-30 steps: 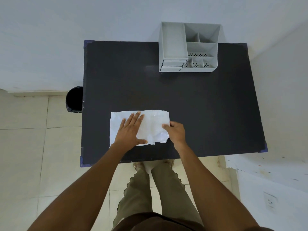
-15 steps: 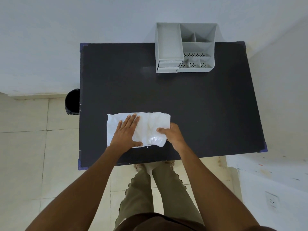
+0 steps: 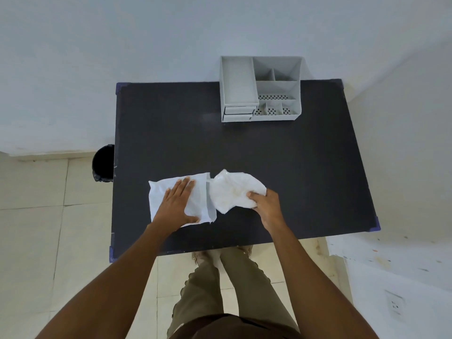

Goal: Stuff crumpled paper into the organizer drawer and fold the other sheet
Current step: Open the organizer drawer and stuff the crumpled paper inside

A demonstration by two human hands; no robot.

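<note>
A flat white sheet (image 3: 201, 192) lies on the black table (image 3: 281, 155) near its front edge. My left hand (image 3: 178, 204) presses on it, palm down with the fingers spread. Just to the right, my right hand (image 3: 266, 206) grips a second, curved and rumpled piece of white paper (image 3: 232, 192), raised off the table and touching the flat sheet's right edge. I cannot tell whether the two pieces are joined. The grey organizer (image 3: 237, 81) stands at the table's back edge, with its two small drawers (image 3: 237, 113) shut at the front left.
A black waste bin (image 3: 102, 162) stands on the tiled floor by the table's left side. White walls close in behind and to the right, with a wall socket (image 3: 393, 305) low on the right. My legs stand at the table's front edge.
My right hand has pulled a rumpled piece of paper to the right and lifted it, while my left hand kept the flat sheet pinned. The camera view has tilted slightly.
</note>
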